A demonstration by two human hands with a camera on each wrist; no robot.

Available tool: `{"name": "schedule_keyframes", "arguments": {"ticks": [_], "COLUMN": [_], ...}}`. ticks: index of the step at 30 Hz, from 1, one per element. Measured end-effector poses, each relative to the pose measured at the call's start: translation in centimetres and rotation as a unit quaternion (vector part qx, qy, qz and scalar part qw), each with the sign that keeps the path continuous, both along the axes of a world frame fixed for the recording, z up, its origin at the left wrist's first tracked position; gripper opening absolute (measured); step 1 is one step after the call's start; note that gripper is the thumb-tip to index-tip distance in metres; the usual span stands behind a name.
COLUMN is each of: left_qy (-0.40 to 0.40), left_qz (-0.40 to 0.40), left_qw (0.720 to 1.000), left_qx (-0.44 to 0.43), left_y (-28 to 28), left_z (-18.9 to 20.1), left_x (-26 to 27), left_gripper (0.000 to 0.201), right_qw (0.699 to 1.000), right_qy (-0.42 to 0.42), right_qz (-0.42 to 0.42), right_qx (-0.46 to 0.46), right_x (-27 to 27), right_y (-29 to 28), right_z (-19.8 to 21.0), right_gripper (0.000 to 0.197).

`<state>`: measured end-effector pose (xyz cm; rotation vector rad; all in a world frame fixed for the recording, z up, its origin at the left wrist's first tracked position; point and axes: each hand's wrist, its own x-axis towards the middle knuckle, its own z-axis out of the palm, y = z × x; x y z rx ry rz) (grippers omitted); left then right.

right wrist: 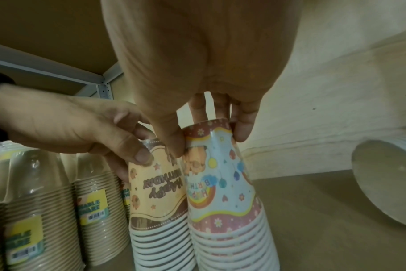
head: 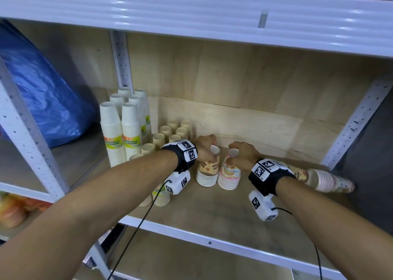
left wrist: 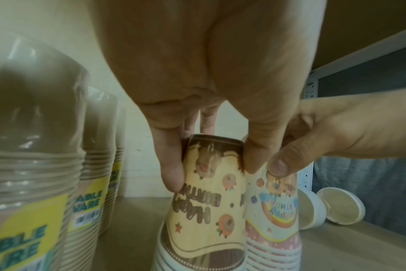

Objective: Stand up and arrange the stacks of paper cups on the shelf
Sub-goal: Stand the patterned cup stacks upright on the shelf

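Observation:
Two short stacks of printed birthday cups stand upside down side by side on the shelf board [head: 212, 207]. My left hand [head: 207, 149] grips the top of the yellow-brown stack [head: 208, 173] [left wrist: 204, 201] [right wrist: 158, 192] from above, fingers and thumb around it. My right hand [head: 241, 154] grips the top of the pink rainbow stack [head: 229, 175] [right wrist: 223, 183] [left wrist: 275, 210] the same way. The two stacks touch each other. Another printed stack [head: 325, 178] lies on its side at the right, behind my right wrist.
Tall white wrapped cup stacks [head: 119, 130] stand at the back left, with several beige stacks [head: 170, 133] beside them and more [head: 160, 196] under my left wrist. A blue plastic bag [head: 40, 92] fills the neighbouring bay. Shelf uprights [head: 357, 120] frame the space.

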<state>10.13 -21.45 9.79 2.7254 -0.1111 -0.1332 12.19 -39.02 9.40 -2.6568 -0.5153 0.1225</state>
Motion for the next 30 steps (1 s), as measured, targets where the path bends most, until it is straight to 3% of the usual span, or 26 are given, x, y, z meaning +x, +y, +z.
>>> {"name": "schedule_keyframes", "arguments": {"ticks": [9,14,19,24,30], "left_qy": [0.012,0.011,-0.011,-0.026,-0.027], "left_qz": [-0.014,-0.022,-0.043,-0.078,-0.142], "left_qw": [0.999,0.999,0.998,0.996,0.989], "left_qx": [0.028,0.046,0.044,0.037,0.032], "left_y": [-0.2,-0.7,-2.6,-6.5,-12.3], "left_z": [0.7,2.0,4.0,5.3,4.8], "left_x": [0.2,0.6,1.7,2.7,3.8], "left_gripper": [0.053,0.051,0.047,0.042,0.042], "right_qw": [1.000,0.999,0.998,0.995,0.984], "right_qy": [0.009,0.034,0.029,-0.010,0.014], "right_qz": [0.004,-0.003,-0.033,-0.099,-0.173], "right_qx": [0.017,0.008,0.036,0.013,-0.033], "right_x": [0.1,-0.2,-0.4,0.2,0.5], "right_y": [-0.2,-1.2,-4.1,-9.0,-15.9], "right_z": [0.1,1.1,2.6,2.8,2.4], "right_gripper": [0.032,0.068,0.081,0.055,0.046]}}
